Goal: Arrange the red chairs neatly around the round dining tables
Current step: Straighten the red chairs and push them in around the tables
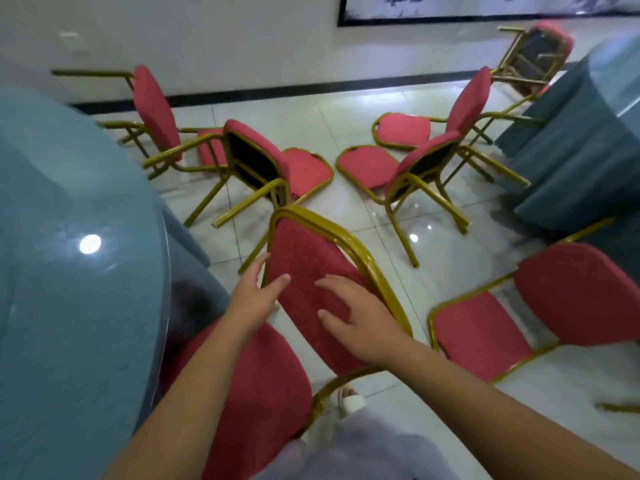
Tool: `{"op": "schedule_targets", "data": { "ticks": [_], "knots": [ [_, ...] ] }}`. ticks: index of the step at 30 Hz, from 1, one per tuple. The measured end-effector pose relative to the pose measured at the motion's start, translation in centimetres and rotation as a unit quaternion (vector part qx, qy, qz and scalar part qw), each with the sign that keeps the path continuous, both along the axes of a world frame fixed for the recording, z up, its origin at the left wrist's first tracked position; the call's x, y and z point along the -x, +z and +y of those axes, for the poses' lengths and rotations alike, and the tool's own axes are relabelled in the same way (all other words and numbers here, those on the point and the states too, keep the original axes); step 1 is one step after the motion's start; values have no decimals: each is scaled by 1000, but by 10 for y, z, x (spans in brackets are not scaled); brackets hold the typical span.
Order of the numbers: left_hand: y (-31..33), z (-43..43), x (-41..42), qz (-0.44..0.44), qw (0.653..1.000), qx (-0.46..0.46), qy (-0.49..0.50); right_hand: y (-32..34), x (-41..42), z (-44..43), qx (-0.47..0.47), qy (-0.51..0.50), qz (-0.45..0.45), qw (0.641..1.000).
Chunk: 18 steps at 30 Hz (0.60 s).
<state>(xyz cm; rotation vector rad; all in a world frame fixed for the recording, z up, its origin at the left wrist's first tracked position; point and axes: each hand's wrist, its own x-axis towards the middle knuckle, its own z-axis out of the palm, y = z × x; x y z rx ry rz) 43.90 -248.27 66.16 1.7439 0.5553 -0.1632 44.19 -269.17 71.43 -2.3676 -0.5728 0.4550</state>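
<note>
The left hand [256, 292] grips the edge of the nearest red padded chair with a gold metal frame [311, 258], thumb on its face. The right hand [363, 323] lies spread flat on it. Beyond both hands, toppled red chairs [370, 166] litter the tiled floor [450, 258]. Most of the arranging appears still to do.
</note>
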Motion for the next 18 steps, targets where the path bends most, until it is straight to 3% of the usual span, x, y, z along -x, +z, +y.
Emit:
{"op": "schedule_targets", "data": {
  "ticks": [6, 9, 12, 18],
  "knots": [
    [42, -38, -51, -22, 999, 40, 0, 41, -27, -49, -76, -81, -90, 990],
    [52, -62, -70, 7, 995, 98, 32, 38, -51, -67, -54, -96, 7, 994],
    [50, -84, -86, 47, 993, 91, 65, 28, -71, -77, -29, -50, 124, 991],
    [37, -143, -97, 33, 986, -77, 142, 10, -91, -103, -88, 49, 231, 968]
  ]
}}
